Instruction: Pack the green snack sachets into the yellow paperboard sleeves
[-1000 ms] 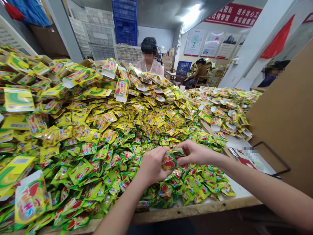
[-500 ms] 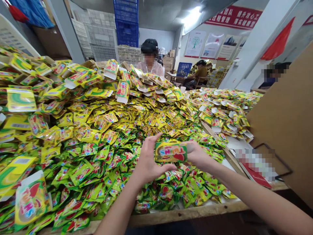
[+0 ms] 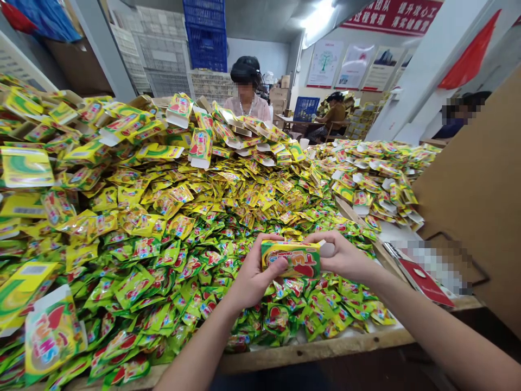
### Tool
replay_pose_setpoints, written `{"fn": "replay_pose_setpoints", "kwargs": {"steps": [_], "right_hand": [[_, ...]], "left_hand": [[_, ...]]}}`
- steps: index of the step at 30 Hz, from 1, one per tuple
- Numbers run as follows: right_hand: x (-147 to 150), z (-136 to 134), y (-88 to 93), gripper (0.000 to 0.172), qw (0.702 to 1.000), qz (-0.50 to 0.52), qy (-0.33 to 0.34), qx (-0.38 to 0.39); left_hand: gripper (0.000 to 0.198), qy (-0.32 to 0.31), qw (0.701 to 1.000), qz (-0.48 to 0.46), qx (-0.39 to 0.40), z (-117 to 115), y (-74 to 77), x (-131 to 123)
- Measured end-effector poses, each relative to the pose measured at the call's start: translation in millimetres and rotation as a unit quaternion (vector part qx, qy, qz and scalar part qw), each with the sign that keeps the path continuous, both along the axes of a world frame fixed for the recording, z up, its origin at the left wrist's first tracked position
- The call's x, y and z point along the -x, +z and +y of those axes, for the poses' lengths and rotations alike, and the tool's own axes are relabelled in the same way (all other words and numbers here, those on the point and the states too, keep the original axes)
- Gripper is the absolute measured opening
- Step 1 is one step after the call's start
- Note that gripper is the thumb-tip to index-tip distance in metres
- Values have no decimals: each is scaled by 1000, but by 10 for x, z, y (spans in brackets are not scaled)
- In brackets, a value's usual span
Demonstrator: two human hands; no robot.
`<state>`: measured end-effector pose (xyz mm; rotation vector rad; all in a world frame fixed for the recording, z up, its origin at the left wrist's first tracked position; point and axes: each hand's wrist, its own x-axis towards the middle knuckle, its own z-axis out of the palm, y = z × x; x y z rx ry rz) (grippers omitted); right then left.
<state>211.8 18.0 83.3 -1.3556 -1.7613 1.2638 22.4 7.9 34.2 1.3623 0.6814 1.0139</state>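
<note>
A small yellow and green candy box (image 3: 296, 255) lies level between my hands above the heap. My left hand (image 3: 256, 274) grips its left end, with the thumb across the printed front. At the right end, my right hand (image 3: 342, 255) holds the box beside a raised white flap (image 3: 326, 249). Whether anything is inside the box cannot be seen. Below spread many green candy packets (image 3: 179, 293), and farther back yellow packets (image 3: 228, 187).
Open boxes (image 3: 122, 122) are piled at the back and left, and more boxes (image 3: 366, 174) lie beyond a wooden strip. A red notebook (image 3: 425, 282) and a cardboard sheet (image 3: 476, 190) are at right. The table's wooden edge (image 3: 325, 348) runs in front. A person (image 3: 246, 92) sits opposite.
My left hand, open beside the box before, has closed on its left end. The box has shifted slightly right, and its white flap now stands out at the right end.
</note>
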Motion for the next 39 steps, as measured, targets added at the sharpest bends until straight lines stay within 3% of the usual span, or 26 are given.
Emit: {"fn": "replay_pose_setpoints", "kwargs": {"steps": [4,8,10,12,14,18,21,23,25,28,30,32,36,39], "right_hand": [[60,-23,-149,40,998,26,-54,16],[31,-46,-226,40,997,36,-59,45],[-72,-78,-198,40,992,80,-45,90],[-174,-128,-186,54,975,155,-4,157],[-215,-191,-236,61,956,206,-10,207],[-122,-292,-461,46,946,190,-116,235],[-171,-214,-460,42,945,175,-100,259],[-380,-26,-269,36,957,145,-106,227],[-706,253,52,29,971,107,-179,114],[-1163,661,536,23,920,71,-355,-150],[-1256,813,649,35,900,-3,-378,-216],[-1120,857,509,41,913,-116,-311,-235],[-477,841,-205,12,954,-207,-122,-180],[-135,893,-616,10,955,-249,-57,-148]], "left_hand": [[37,-24,999,-16,18,-5,-38,-25],[31,44,998,34,11,-11,-92,-58],[30,67,996,54,-2,-1,-94,-56],[26,79,995,62,-25,10,-92,-54],[21,78,994,68,-38,11,-105,-69],[16,47,996,77,12,-25,-178,-157],[28,8,997,76,20,-33,-204,-204],[46,-7,998,66,-7,-2,-188,-189],[62,38,998,48,-24,56,-159,-132],[63,185,981,53,-37,156,-132,-12],[56,251,962,94,-51,213,-137,45],[46,264,946,176,-73,273,-151,43],[32,196,888,395,-129,510,-178,-158],[30,152,855,478,-134,763,-207,-377]]}}
